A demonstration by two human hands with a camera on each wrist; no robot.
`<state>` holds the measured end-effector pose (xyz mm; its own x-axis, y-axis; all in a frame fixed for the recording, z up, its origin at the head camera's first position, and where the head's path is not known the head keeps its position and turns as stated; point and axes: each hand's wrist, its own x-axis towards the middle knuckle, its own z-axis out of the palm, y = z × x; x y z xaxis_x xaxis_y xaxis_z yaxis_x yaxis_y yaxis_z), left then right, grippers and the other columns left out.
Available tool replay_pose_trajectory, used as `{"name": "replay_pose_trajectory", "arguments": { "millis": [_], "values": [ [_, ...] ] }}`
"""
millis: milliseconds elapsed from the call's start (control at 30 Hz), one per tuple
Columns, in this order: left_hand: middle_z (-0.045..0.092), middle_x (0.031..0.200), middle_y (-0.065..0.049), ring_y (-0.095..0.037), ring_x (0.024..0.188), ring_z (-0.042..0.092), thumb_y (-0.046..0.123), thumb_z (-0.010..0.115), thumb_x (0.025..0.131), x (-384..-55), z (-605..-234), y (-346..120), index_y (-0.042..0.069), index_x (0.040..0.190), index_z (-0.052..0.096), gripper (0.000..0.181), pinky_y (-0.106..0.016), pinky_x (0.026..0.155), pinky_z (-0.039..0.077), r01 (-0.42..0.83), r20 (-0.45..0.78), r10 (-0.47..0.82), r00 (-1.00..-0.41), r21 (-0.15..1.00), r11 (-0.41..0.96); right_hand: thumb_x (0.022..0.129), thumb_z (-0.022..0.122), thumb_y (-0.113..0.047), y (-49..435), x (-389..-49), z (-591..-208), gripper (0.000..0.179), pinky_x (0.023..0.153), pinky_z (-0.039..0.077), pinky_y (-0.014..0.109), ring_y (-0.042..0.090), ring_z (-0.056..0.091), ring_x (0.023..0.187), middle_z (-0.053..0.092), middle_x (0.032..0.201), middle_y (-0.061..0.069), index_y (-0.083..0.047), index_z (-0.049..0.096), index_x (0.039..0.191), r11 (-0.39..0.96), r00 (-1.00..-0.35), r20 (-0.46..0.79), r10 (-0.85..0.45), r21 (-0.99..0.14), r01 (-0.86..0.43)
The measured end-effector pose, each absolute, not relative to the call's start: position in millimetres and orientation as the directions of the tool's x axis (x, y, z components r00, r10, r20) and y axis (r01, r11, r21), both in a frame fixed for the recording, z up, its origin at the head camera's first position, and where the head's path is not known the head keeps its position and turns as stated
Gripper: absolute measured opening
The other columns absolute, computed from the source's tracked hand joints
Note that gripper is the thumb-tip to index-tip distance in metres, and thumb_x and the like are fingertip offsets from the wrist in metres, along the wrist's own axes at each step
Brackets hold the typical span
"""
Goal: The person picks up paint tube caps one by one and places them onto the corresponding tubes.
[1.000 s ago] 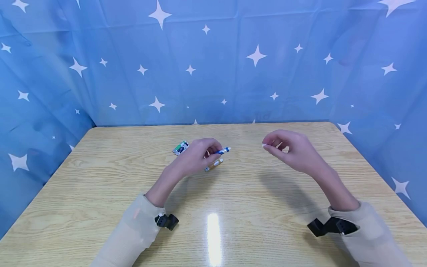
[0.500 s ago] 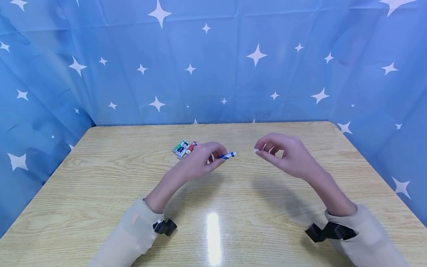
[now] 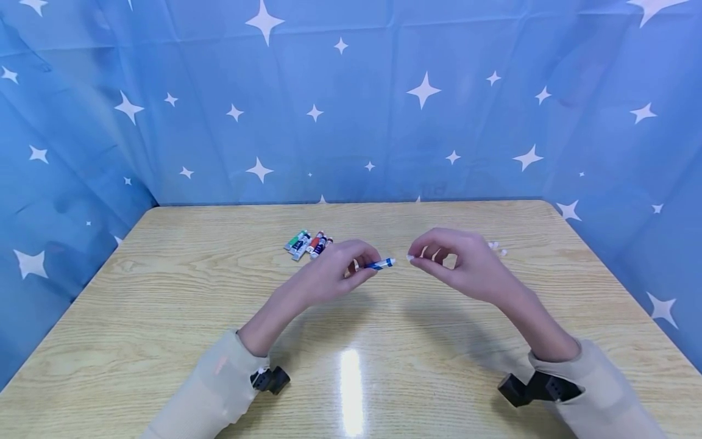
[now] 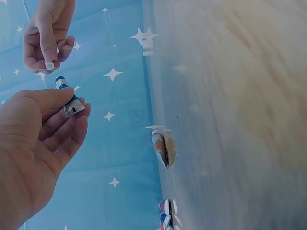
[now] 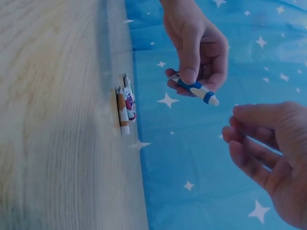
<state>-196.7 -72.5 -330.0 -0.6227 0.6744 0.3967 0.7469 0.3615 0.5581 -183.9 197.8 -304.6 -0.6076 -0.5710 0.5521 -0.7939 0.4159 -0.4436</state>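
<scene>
My left hand [image 3: 339,271] pinches a small blue and white paint tube [image 3: 380,264] between thumb and fingers, its nozzle end pointing right. In the right wrist view, this tube [image 5: 195,90] shows a narrow white nozzle at its tip. My right hand [image 3: 466,263] pinches a small white cap [image 3: 410,257], seen end-on as a pale disc, the cap [image 4: 50,66], in the left wrist view. Only a short gap separates cap and nozzle, both held above the wooden table [image 3: 219,292]. Right-hand fingers mostly hide the cap in the right wrist view.
Several paint tubes [image 3: 300,242], green, red and dark blue among them, lie left of centre near the back. A brown-orange tube [image 5: 122,110] lies close to them. Small white caps [image 3: 503,252] rest behind my right hand. A blue star-patterned curtain [image 3: 351,122] hangs behind the table.
My left hand has moved right and slightly nearer with the tube; my right hand has come left with the cap. More tubes and the loose white caps have come into sight.
</scene>
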Motion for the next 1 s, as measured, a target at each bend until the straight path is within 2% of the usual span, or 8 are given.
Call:
{"name": "replay_pose_trajectory", "arguments": {
  "millis": [400, 1000],
  "values": [
    [0.066, 0.094, 0.001, -0.004, 0.078, 0.058, 0.007, 0.067, 0.097, -190.9, -325.5, -69.2, 0.005, 0.108, 0.067, 0.011, -0.021, 0.062, 0.051, 0.773, 0.432, 0.683, -0.589, 0.548, 0.32, 0.084, 0.077, 0.006, 191.2, -180.2, -306.8, 0.024, 0.063, 0.053, 0.019, 0.004, 0.064, 0.072, 0.07, 0.09, -0.009, -0.012, 0.071, 0.099, 0.406, -0.617, 0.533, -0.58, -0.467, -0.785],
    [0.065, 0.094, 0.0, -0.004, 0.077, 0.058, 0.007, 0.067, 0.098, -188.4, -324.2, -67.4, 0.005, 0.108, 0.067, 0.01, -0.021, 0.062, 0.051, 0.789, 0.458, 0.682, -0.571, 0.537, 0.299, 0.084, 0.077, 0.006, 188.1, -178.7, -307.8, 0.026, 0.062, 0.051, 0.018, 0.005, 0.063, 0.069, 0.07, 0.09, -0.008, -0.013, 0.072, 0.101, 0.374, -0.609, 0.562, -0.56, -0.485, -0.791]
  ]
}}
